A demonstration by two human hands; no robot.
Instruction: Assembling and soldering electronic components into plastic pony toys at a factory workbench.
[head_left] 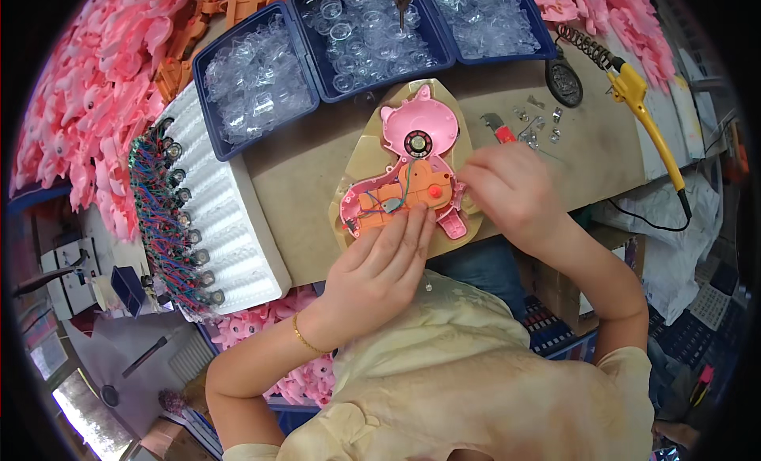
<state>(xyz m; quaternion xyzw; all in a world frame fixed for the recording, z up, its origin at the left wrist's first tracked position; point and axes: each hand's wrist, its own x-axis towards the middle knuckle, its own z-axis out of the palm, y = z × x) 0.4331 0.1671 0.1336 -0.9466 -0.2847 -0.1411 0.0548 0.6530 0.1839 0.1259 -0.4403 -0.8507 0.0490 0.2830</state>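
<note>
Left hand point(379, 269) on orange insert point(420, 188)

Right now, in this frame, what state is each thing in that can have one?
Pink toy shell: open, inside facing up
Orange housing: seated in the shell
Round speaker: set in the shell's head
Blue bins: open, filled with clear plastic parts
Yellow soldering iron: tip end in coiled holder
Left hand: fingers extended over the toy
Right hand: fingers bent at shell's edge, grip unclear
</note>
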